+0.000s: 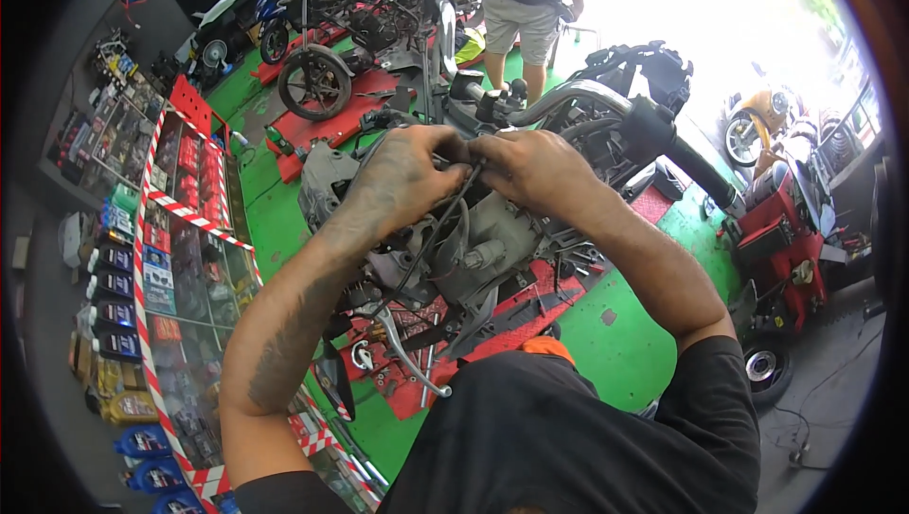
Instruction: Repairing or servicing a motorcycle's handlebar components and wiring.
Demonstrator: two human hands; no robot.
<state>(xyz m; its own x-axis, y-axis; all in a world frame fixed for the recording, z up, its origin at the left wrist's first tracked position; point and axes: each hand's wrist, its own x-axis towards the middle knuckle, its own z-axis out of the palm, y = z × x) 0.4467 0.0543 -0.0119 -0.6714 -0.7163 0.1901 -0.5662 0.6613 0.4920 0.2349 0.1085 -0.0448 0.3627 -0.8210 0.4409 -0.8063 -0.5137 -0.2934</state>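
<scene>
A: How are your hands set?
B: Your right hand (535, 168) is pinched on the black cable (435, 233) near its upper end. Your left hand (409, 166) is curled just beside it — whether it grips anything, I cannot tell.
A: And the cable?
B: It slants down from your fingertips toward the metal lever (405, 353). Your forearms angle inward — elbows bent wide, backs of the hands up.

Daylight glare bleaches the upper right, while fisheye distortion bends edges.
</scene>
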